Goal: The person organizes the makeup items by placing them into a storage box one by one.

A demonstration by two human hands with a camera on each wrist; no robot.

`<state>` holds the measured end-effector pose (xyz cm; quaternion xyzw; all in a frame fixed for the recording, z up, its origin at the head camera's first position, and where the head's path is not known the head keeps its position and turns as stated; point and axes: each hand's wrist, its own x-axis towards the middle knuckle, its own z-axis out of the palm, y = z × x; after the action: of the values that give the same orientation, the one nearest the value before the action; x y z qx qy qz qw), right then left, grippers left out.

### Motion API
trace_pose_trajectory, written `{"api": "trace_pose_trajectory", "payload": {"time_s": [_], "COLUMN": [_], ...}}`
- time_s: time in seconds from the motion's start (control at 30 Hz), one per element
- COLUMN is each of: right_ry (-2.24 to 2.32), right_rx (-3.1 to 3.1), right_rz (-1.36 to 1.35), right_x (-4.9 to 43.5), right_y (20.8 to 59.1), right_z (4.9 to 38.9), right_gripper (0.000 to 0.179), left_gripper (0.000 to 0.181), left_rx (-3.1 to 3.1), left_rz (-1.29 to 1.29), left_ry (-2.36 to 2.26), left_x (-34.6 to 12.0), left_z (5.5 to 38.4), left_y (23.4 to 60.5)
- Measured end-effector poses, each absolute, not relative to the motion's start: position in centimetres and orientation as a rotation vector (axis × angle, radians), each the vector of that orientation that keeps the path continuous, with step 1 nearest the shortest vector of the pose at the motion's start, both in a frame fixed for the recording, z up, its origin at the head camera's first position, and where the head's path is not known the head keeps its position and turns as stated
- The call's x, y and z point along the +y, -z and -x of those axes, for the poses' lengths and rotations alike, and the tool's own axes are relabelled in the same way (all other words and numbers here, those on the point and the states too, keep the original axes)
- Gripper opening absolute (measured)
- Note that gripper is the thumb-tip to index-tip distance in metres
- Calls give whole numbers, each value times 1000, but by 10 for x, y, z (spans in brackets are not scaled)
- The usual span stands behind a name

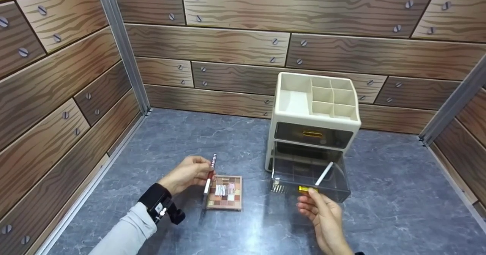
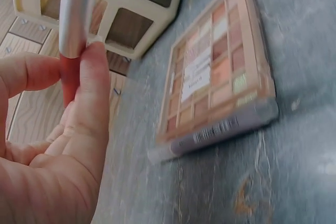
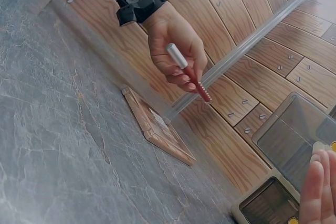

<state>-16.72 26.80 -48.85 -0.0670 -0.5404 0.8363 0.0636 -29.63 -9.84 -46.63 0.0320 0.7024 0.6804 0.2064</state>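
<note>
My left hand (image 1: pixel 191 173) pinches a red lip gloss tube (image 2: pixel 71 72) with a silver cap between thumb and fingers, in the air beside the eyeshadow palette (image 1: pixel 224 202). The palette lies flat, its many pans showing. Along one of its edges lies a second, greyish-purple tube (image 2: pixel 226 129) with a barcode. My right hand (image 1: pixel 322 213) is at the gold handle (image 1: pixel 303 189) of a pulled-out clear drawer (image 1: pixel 334 188), thumb on the handle and fingers curled below it. A slim white stick (image 1: pixel 324 173) leans inside this drawer.
The drawer belongs to a cream organizer (image 1: pixel 279 114) with open compartments on top. Above the pulled-out drawer is a closed dark drawer (image 1: pixel 330 137) with its own gold handle. Wood-patterned walls (image 1: pixel 228 42) enclose the grey marbled tabletop (image 1: pixel 171 133) at the back and sides.
</note>
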Motion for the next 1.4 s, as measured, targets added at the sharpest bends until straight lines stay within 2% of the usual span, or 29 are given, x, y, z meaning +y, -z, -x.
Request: {"api": "trace_pose_trajectory", "payload": {"time_s": [0.4, 0.8, 1.4], "right_ry": [-2515, -2510, -2510], "right_rx": [-1646, -1649, -1651], "right_rz": [237, 221, 236], "right_x": [267, 268, 267], "right_y": [488, 489, 489], "right_z": [167, 168, 167], "right_gripper": [24, 25, 25], "left_gripper": [15, 9, 20], "left_rx": [1838, 1707, 1602], "left_rz": [-116, -246, -362], "left_ry": [-1959, -1994, -1996], "left_x": [-90, -74, -23], "left_z": [294, 289, 291], "left_y": [461, 451, 421]}}
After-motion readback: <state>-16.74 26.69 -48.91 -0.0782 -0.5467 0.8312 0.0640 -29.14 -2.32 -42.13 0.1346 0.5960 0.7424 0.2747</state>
